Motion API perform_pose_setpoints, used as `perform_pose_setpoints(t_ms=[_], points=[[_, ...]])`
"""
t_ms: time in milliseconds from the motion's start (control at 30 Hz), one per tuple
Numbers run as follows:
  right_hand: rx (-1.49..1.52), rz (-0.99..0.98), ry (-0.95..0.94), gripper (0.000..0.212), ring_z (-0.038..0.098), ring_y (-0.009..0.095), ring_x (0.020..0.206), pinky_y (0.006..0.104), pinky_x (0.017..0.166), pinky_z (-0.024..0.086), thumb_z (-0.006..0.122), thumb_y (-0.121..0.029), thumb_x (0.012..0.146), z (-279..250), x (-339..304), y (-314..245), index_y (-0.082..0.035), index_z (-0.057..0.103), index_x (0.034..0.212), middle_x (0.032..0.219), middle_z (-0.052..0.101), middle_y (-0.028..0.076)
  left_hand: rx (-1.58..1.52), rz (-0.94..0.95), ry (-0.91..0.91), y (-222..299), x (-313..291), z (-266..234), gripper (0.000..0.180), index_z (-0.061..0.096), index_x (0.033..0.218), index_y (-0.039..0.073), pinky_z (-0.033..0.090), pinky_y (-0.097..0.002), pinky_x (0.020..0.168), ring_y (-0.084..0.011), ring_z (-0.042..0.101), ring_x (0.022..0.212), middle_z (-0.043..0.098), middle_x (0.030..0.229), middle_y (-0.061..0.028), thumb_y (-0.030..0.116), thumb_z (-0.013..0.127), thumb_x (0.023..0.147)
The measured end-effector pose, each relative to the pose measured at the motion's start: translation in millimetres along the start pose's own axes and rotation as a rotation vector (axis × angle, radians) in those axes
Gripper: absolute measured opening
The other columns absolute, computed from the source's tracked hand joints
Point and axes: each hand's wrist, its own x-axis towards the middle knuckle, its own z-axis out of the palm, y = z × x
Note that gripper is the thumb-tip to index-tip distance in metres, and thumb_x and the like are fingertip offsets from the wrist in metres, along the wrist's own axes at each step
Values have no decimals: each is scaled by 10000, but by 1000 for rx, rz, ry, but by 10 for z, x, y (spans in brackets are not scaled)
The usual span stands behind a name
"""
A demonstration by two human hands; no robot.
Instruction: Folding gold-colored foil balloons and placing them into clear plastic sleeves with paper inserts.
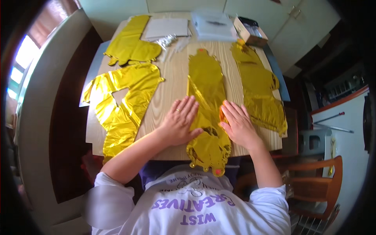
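A long, flat gold foil balloon [205, 84] lies in front of me, its near end hanging past the table's front edge. My left hand [182, 119] rests flat along its left edge, fingers extended and a ring on one finger. On the opposite edge my right hand [239, 124] lies palm down with its fingers stretched out, and a bit of orange-gold foil shows beside them. Creases and a dark reflection cross the foil between both hands. To the left spreads another shiny gold foil balloon [133, 102] with an opening in its middle.
A further gold foil balloon [131, 43] lies at the far left, another [256, 86] along the right edge. At the back are a white paper stack [167, 28], silver foil pieces [166, 41], clear plastic bags [213, 29] and a small box [250, 33]. A wooden chair [313, 186] stands right.
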Motion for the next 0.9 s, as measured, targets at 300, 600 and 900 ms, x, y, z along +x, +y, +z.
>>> perform_pose_setpoints(t_ms=[300,600,900], points=[[50,-30,-353,515,580,324,1243,533,1188,296,680,-381,912,-559,617,188,-46,618,1300,1295,631,173,-139,104,68,-11,112,-81,843,306,1593,128,113,-581,1233,-436,166,1532,207,1645,-255,624,513,943],[147,-102,69,473,645,354,1156,417,995,511,715,-336,855,-38,3919,721,-50,687,1231,1209,690,207,-78,82,-90,-38,94,-69,830,318,1584,91,117,-552,1241,-410,223,1523,260,1634,-244,649,400,975],[-179,-129,-219,386,631,339,1184,443,1030,492,619,-202,892,398,4692,689,-75,680,1251,1207,689,212,-134,97,-102,-72,109,-90,785,317,1581,103,161,-554,1221,-395,256,1512,294,1624,-227,599,431,984]])
